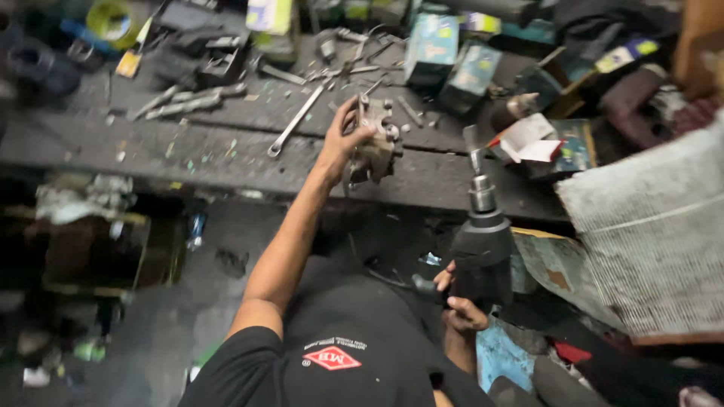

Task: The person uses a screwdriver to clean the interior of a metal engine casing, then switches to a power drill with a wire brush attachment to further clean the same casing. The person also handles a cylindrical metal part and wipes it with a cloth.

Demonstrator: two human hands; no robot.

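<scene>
On the workbench (pixel 226 151) – wrench (pixel 296 120) (boxes (pixel 431 47) behind) – beside the gripped metal part (pixel 375 147).

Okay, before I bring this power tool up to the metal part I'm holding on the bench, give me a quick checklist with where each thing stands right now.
1. Left hand grips the metal part: ok.
2. Part resting flat on the workbench: cannot tell, it looks tilted.
3. Right hand on the power tool: ok.
4. Tool tip clear of the part: ok, apart.
5. Bench around the part free of clutter: not ok, a wrench and loose bits lie close.
</scene>
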